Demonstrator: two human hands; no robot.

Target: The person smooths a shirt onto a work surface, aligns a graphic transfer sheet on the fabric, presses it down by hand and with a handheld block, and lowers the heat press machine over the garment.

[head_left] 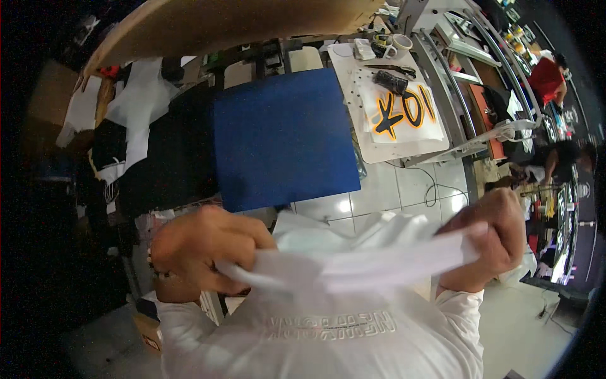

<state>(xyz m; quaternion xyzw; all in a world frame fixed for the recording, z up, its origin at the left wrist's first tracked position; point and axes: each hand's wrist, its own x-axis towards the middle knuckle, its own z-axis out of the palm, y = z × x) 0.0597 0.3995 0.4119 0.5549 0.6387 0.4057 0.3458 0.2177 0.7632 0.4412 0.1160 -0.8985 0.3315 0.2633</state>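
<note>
My left hand [208, 246] and my right hand [489, 234] grip either side of a white fabric item [372, 259], held stretched across in front of my white-shirted chest. Its near band is smeared by motion, and more pale fabric shows behind it. The fingers of both hands are curled round the cloth. Just beyond my hands lies a flat, square blue pad [284, 139].
Dark fabric [170, 151] and white sheets [136, 107] lie left. A white board [379, 151] at back right holds scissors, mugs and a printed sheet. A metal-framed machine [461, 44] stands beside it, a brown panel [233, 22] overhangs, and two co-workers [546, 82] are far right.
</note>
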